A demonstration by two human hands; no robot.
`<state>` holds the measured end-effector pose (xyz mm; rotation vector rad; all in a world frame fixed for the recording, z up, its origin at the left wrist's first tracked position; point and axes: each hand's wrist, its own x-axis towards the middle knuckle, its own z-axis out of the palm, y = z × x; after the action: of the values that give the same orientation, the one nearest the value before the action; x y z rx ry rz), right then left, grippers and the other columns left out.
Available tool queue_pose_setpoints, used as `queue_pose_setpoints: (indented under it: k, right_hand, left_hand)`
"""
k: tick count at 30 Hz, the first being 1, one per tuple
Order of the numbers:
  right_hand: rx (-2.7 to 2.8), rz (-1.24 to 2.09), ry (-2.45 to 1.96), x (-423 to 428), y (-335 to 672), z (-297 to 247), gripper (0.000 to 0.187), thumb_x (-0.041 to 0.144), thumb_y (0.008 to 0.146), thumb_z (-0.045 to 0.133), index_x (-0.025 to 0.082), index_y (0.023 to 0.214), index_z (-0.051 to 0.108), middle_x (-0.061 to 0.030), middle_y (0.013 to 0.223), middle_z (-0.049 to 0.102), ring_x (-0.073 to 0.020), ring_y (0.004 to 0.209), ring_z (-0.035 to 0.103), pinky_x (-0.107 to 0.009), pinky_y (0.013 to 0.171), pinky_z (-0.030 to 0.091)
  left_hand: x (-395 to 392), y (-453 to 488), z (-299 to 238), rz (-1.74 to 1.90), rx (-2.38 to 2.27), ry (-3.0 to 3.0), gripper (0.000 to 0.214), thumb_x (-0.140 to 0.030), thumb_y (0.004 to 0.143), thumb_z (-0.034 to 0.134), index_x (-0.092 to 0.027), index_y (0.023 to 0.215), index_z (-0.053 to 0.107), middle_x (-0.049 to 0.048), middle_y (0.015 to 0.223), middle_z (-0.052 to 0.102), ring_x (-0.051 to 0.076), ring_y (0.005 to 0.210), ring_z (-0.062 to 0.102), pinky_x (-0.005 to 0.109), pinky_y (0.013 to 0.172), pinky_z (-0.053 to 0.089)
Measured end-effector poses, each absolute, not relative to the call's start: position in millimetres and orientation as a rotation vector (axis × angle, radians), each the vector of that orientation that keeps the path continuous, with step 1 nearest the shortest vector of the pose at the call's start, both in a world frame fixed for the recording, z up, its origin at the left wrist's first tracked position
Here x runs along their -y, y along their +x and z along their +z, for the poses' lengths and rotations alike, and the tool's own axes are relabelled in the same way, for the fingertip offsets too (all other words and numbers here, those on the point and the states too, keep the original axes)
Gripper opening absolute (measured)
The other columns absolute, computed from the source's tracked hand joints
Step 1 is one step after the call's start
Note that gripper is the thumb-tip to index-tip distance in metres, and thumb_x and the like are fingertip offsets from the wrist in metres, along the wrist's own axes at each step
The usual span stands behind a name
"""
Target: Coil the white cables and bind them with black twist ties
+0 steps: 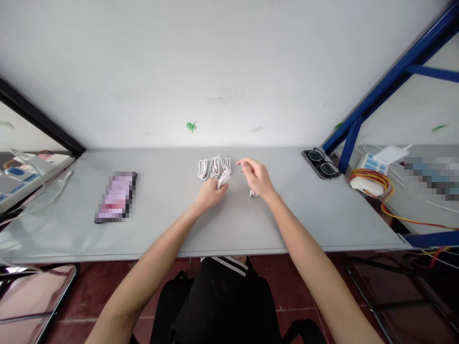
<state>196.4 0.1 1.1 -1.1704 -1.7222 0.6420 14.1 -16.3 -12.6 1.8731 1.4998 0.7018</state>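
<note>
A bundle of white cable (pixel 214 168) lies in loops on the grey table (pixel 168 210), near the back wall. My left hand (pixel 210 192) is closed on the near end of the loops. My right hand (pixel 255 176) hovers just to the right of the bundle, its fingers bent and pointing left at the cable; a short white cable end (pixel 253 193) shows under its wrist. I cannot make out whether the right fingers pinch anything.
A dark phone (pixel 116 196) lies on the table's left part. Glasses on a black case (pixel 322 163) sit at the back right by a blue frame post (pixel 362 112). White power strips and red-yellow wires (pixel 373 179) lie further right. Another cable (pixel 53 191) trails at left.
</note>
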Motion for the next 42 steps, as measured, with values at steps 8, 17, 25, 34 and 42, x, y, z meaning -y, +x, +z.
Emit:
queue_pose_setpoints:
  k: [8,17,25,34,42]
  right_hand:
    - [1.499,0.276,-1.800,-35.0,266.4,-22.6,0.019,0.028,0.080,0.057,0.017,0.084,0.072,-0.0089,0.085,0.072,-0.0222,0.081,0.063,-0.034,0.080,0.045]
    - [1.534,0.333,-2.091,-45.4,276.6,-39.5,0.013,0.024,0.079,0.065,0.020,0.085,0.076,-0.0096,0.092,0.076,-0.0230,0.084,0.067,-0.032,0.073,0.046]
    - [1.575,0.318,-2.048,-39.5,273.3,-29.8,0.011,0.021,0.079,0.063,0.019,0.081,0.073,-0.0083,0.090,0.075,-0.0213,0.081,0.065,-0.032,0.073,0.044]
    - [1.643,0.138,-1.831,-26.1,264.6,-14.1,0.010,0.023,0.082,0.057,0.020,0.080,0.067,-0.0057,0.084,0.073,-0.0196,0.071,0.061,-0.033,0.073,0.041]
    - [1.685,0.133,-1.698,-24.1,257.9,-13.3,0.009,0.025,0.085,0.057,0.021,0.081,0.064,-0.0054,0.080,0.072,-0.0193,0.070,0.061,-0.031,0.069,0.040]
  left_hand:
    - [14.1,6.2,-16.2,0.606,-1.443,1.893,0.033,-0.032,0.077,0.051,-0.021,0.058,0.026,-0.0039,0.055,0.029,0.010,0.053,0.027,0.028,0.052,0.019]
    - [14.8,2.2,-12.6,0.569,-1.377,1.814,0.026,-0.041,0.074,0.057,-0.018,0.065,0.048,-0.0044,0.058,0.041,0.011,0.056,0.038,0.025,0.054,0.030]
    - [11.9,0.3,-19.5,0.584,-1.368,1.855,0.033,-0.039,0.078,0.052,-0.020,0.059,0.032,-0.0050,0.055,0.029,0.009,0.053,0.027,0.027,0.051,0.021]
    - [14.2,3.8,-12.4,0.501,-1.499,1.878,0.033,-0.036,0.081,0.049,-0.019,0.055,0.038,-0.0030,0.052,0.039,0.011,0.051,0.036,0.028,0.054,0.024]
    - [14.3,3.8,-13.5,0.522,-1.536,1.924,0.033,-0.033,0.081,0.051,-0.020,0.057,0.033,-0.0037,0.054,0.036,0.010,0.053,0.034,0.028,0.054,0.022]
